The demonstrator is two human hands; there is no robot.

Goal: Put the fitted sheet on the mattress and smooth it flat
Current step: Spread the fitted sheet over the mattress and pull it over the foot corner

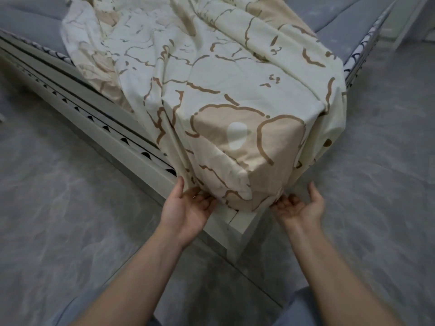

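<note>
The cream fitted sheet (211, 74) with brown outlined shapes is pulled over the near corner of the mattress (30, 22) and lies crumpled further back. Its hem hangs bunched at the corner, just above the white bed frame (131, 147). My left hand (188, 208) is palm up at the left of the corner, its fingers curled into the hem. On the corner's right side my right hand (299, 205) is also palm up, thumb raised, with curled fingertips hooked under the hem. Grey mattress top shows bare at the far left and far right.
The mattress side with a black and white pattern (360, 50) shows along the right edge. Grey marbled floor (58, 208) surrounds the bed corner on both sides. A white piece of furniture (409, 22) stands at the far right.
</note>
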